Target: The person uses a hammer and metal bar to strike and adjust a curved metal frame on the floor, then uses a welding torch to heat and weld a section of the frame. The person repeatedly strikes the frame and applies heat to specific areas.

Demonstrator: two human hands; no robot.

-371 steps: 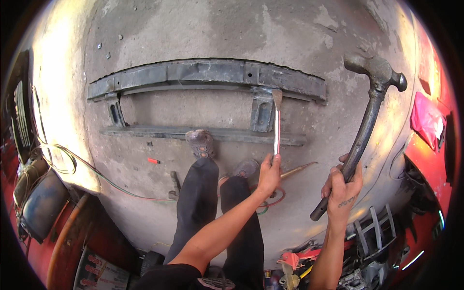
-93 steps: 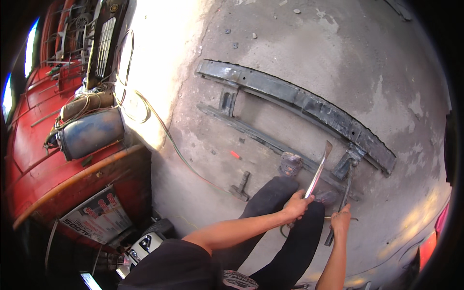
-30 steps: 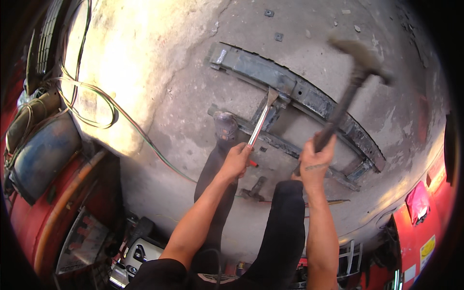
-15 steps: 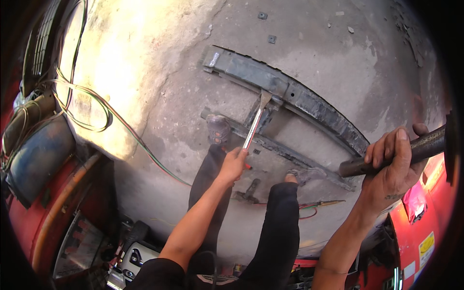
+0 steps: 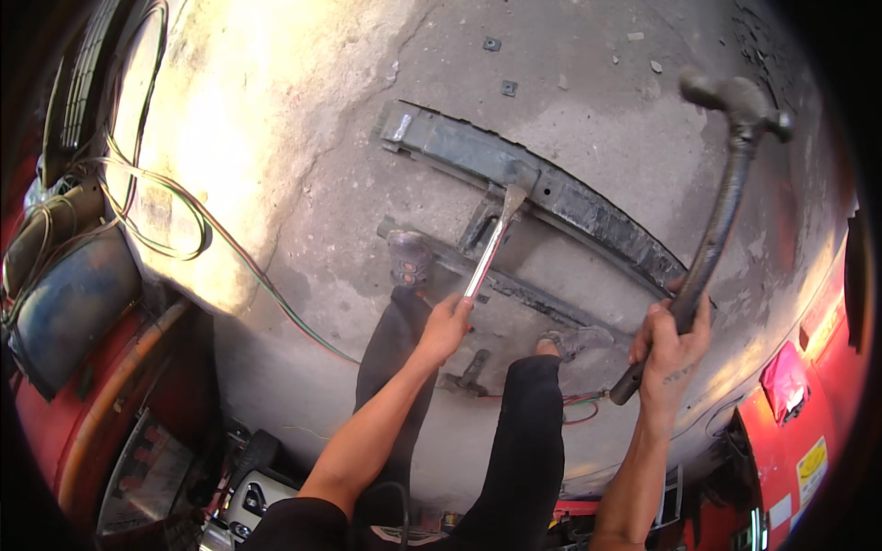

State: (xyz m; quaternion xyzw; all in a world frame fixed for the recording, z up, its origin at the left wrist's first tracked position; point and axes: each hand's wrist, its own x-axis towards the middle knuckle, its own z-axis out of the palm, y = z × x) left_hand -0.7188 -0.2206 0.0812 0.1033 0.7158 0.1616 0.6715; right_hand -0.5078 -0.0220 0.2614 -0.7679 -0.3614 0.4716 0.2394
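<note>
My left hand [image 5: 446, 329] is closed around a long steel chisel [image 5: 491, 246]. The chisel's flared flat blade meets the near edge of a dark curved metal beam [image 5: 469, 138], where a bracket [image 5: 480, 223] joins it to a second, straighter bar [image 5: 533, 292]. My right hand [image 5: 673, 351] grips a hammer [image 5: 719, 216] by the lower part of its dark handle, and the head is raised at the upper right, slightly blurred. Both metal bars lie on the concrete floor, with my shoes [image 5: 409, 257] against the straighter one.
Between my legs lies a dark T-shaped metal piece [image 5: 471, 376]. Red and green hoses [image 5: 248, 253] cross the floor at the left. Two small square plates [image 5: 509, 88] sit beyond the beam. Red panels [image 5: 781, 459] with a pink bag [image 5: 785, 381] stand at the right.
My right hand has moved left with the hammer, whose head has swung from beyond the right rim into full view, now upright. The left hand still holds the chisel at the beam.
</note>
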